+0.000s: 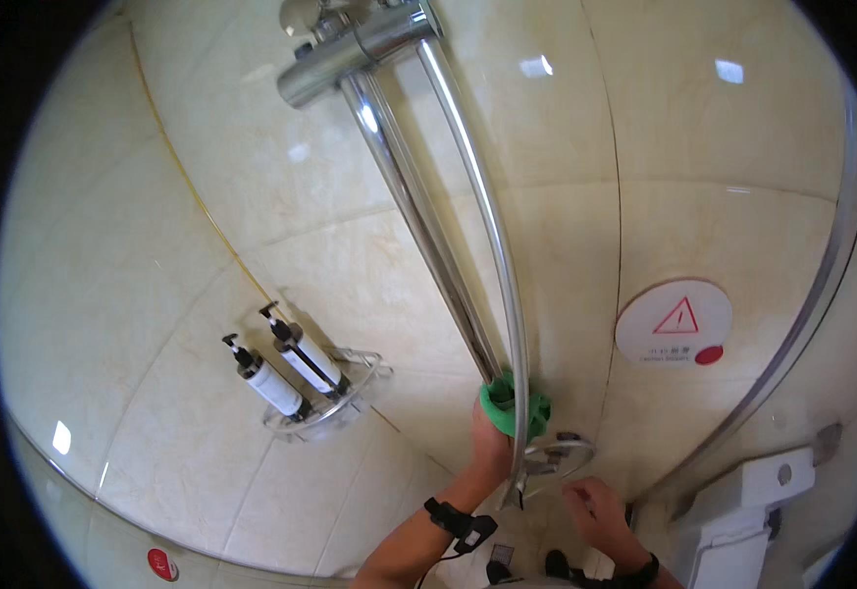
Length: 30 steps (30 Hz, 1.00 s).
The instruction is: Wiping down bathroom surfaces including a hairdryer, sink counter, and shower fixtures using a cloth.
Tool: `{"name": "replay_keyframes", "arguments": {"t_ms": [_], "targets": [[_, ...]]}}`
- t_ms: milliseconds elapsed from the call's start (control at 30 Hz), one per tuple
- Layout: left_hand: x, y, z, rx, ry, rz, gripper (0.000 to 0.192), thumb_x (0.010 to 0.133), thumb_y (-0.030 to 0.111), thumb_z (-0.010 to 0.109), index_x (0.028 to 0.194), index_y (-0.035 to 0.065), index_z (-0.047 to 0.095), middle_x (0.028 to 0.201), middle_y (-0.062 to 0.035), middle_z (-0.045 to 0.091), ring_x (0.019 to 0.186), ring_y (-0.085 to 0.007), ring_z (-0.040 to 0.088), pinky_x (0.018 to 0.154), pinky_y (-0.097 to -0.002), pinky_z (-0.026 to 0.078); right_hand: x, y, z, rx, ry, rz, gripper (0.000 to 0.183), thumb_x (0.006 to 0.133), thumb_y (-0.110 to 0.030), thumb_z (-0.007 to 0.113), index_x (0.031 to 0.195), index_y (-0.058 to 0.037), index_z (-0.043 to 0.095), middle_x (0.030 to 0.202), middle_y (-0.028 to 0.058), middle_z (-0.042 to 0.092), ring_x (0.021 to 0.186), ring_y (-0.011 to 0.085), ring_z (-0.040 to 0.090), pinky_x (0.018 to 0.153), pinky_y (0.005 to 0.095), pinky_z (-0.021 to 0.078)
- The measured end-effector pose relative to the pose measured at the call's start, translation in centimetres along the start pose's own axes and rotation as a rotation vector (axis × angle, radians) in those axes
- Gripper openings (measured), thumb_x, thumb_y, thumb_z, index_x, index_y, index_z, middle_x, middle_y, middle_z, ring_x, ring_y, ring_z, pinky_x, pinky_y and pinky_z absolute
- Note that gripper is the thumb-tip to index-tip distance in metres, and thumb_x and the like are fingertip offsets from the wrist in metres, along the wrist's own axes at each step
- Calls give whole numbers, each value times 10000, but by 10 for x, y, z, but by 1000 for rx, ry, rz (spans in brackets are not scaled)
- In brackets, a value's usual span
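My left hand (493, 440) is wrapped around a green cloth (538, 416). The cloth encircles the lower part of a chrome shower riser pipe (443, 272). Just in front of it a silver shower hose (511, 294) curves down past the cloth. My right hand (596, 508) hangs lower and to the right, near a looped, shiny metal part (579, 450) by the wall. Its fingers are curled, and their inner side is partly hidden. At the top, the pipe and hose meet a chrome cylindrical shower fitting (362, 48).
Two pump bottles (277, 386) stand on a wire corner shelf (325, 420) at left. A round warning sign (675, 324) is on the tiled wall (693, 132). A metal strip (811, 309) curves down the right side, beyond which stands a white toilet (737, 523).
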State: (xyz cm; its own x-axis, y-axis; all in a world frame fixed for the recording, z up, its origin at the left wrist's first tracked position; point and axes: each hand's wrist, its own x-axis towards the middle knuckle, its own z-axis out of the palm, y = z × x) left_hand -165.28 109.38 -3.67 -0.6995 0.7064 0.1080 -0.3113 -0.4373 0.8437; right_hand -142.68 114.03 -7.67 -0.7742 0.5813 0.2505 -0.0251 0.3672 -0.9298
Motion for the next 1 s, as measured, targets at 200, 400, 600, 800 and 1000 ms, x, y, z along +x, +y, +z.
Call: {"name": "replay_keyframes", "arguments": {"t_ms": [200, 400, 600, 800, 1000], "targets": [[16, 84, 33, 1034, -90, 695, 227, 970, 14, 530, 1195, -3, 562, 1052, -153, 632, 960, -288, 620, 862, -378, 490, 2, 26, 5, -24, 32, 34, 180, 924, -150, 654, 1015, 4, 677, 907, 135, 699, 810, 227, 695, 690, 344, 541], [48, 230, 137, 762, -143, 936, 254, 1049, 196, 452, 1135, -11, 573, 1005, -66, 631, 886, -130, 587, 775, -278, 488, 9, 28, -1, -135, -62, -41, 284, 1022, -251, 565, 1118, 0, 656, 1018, 173, 676, 888, 307, 650, 771, 380, 518], [58, 277, 168, 641, -141, 911, 282, 1057, 225, 457, 1146, -16, 573, 1023, -69, 632, 916, -134, 586, 789, -283, 489, 1, 40, 5, -86, 3, -123, 286, 1016, -234, 567, 1107, 24, 653, 975, 170, 678, 829, 296, 647, 733, 370, 511], [32, 177, 94, 952, -45, 845, 239, 1039, 152, 442, 1012, -6, 620, 781, -169, 619, 723, -278, 617, 663, -372, 487, 0, 35, 9, -74, -31, -106, 278, 1013, -236, 574, 1070, 27, 646, 949, 164, 671, 798, 280, 628, 710, 363, 498], [4, 123, 11, 1232, -282, 686, 227, 941, 68, 517, 1128, 5, 628, 999, -237, 646, 943, -398, 648, 835, -454, 510, 5, 27, 12, -67, -63, -141, 266, 998, -233, 592, 1023, 28, 632, 914, 147, 657, 764, 254, 599, 699, 358, 482]]}}
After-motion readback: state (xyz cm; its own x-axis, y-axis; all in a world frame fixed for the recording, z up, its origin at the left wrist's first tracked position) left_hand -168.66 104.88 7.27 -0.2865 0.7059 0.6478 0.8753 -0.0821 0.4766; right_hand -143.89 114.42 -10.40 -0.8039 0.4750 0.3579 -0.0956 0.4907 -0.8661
